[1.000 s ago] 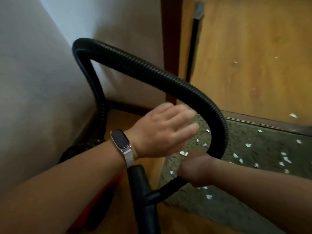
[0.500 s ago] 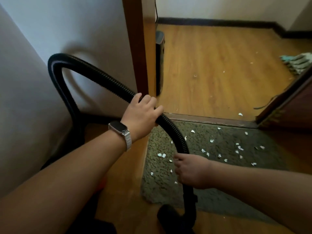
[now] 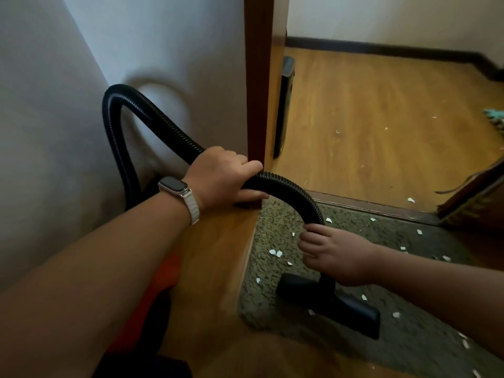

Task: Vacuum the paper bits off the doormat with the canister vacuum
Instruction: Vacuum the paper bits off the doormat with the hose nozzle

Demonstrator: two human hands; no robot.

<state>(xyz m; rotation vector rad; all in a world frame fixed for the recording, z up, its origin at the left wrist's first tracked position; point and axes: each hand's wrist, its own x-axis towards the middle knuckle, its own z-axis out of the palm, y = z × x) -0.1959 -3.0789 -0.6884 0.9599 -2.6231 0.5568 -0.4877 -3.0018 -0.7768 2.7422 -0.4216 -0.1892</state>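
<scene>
Left hand (image 3: 222, 178) at centre: fingers (image 3: 252, 167) wrapped over the top of the hose (image 3: 289, 188), thumb beneath, clamped on it. Pale-strapped watch (image 3: 174, 186) on that wrist. Right hand (image 3: 334, 256) at 4 o'clock of the left: fingers (image 3: 309, 244) curled shut around the hose's lower end, just above the nozzle (image 3: 328, 305).

From the left hand, hose rising toward 10 o'clock into a tight loop against the wall (image 3: 68, 118), then dropping to the floor at the wall's foot. From the same hand, hose arching toward 4 o'clock and down into the right hand.

Nozzle flat on the mat (image 3: 275, 230), near its left edge, long side slanting from 10 to 4 o'clock. Mat on the wood floor (image 3: 368, 118) at 5 o'clock of the frame, far edge against the threshold strip. White paper bits (image 3: 275, 252) scattered over the mat: a pair at 9 o'clock of the right hand, more just beside the nozzle on both sides, others toward 3 o'clock; a few also on the floor beyond the threshold.

Orange and black vacuum body (image 3: 152, 301) at 7 o'clock, mostly hidden under the left forearm. Door frame (image 3: 261, 77) upright at 12 o'clock of the left hand.
</scene>
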